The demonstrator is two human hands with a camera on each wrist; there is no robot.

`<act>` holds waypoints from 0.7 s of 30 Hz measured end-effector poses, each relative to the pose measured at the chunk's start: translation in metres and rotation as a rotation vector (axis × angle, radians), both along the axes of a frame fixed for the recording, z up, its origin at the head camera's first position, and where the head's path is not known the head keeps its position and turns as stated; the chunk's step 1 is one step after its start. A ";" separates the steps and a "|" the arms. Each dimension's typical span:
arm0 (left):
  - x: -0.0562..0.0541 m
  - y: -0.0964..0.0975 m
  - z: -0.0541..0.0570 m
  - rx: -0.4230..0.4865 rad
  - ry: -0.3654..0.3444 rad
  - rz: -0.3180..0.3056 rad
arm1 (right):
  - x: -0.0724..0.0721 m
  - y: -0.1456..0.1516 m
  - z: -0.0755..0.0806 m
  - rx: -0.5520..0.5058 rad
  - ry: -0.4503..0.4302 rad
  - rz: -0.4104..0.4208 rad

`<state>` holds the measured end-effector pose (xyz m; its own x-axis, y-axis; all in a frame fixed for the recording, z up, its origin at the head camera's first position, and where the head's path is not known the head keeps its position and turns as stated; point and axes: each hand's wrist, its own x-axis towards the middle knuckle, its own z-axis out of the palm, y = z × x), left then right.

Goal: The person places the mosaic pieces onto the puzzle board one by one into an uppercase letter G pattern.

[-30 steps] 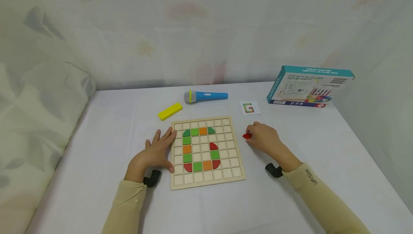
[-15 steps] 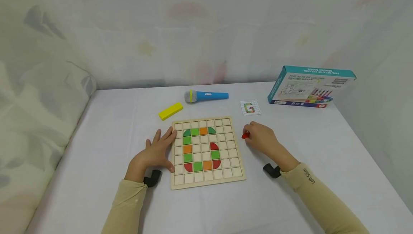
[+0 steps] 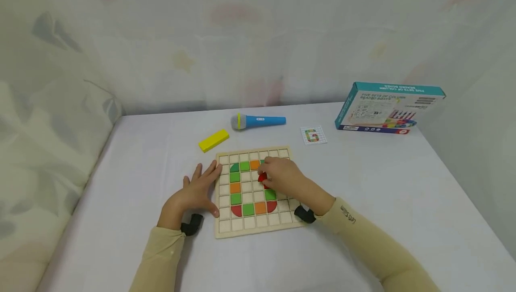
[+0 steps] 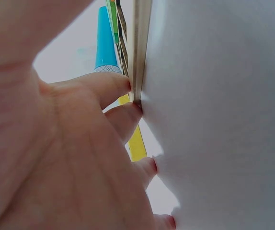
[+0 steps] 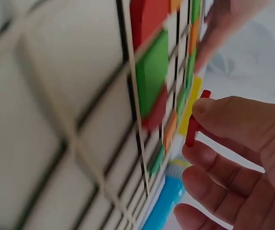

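Observation:
The wooden grid board (image 3: 225, 233) lies on the white table, with green, orange and red tiles set in some of its squares. My left hand (image 3: 192, 199) rests with spread fingers against the board's left edge; in the left wrist view its fingertips (image 4: 124, 82) touch the wooden side. Over the board's upper right part, my right hand (image 3: 284, 177) pinches a small red tile (image 3: 262, 177) with a curved edge. The right wrist view has this red tile (image 5: 192, 129) edge-on between thumb and forefinger, just off the grid surface. A placed red quarter-round tile and green tile are partly covered by the right hand.
Behind the board lie a yellow block (image 3: 213, 140) and a blue toy microphone (image 3: 262, 122). A small pattern card (image 3: 313, 135) lies at the back right. Farther right stands a teal-and-white box (image 3: 389, 107).
My right hand has moved left with the red tile, from the table beside the board to over the grid. The left hand has stayed at the board's edge.

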<state>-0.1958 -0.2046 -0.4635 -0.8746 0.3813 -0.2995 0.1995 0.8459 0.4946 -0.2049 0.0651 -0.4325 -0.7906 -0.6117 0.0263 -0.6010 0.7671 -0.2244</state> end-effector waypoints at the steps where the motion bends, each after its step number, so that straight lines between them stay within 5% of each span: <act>1: 0.000 0.000 0.000 0.001 -0.001 -0.001 | 0.001 -0.004 -0.002 0.020 -0.003 0.014; 21: 0.001 0.001 0.001 -0.011 0.015 0.005 | 0.006 -0.015 -0.011 0.017 -0.012 0.055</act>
<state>-0.1943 -0.2034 -0.4627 -0.8807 0.3738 -0.2909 0.2024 0.8523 0.4823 -0.1985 0.0499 -0.4435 -0.7559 -0.6547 0.0062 -0.6398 0.7366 -0.2195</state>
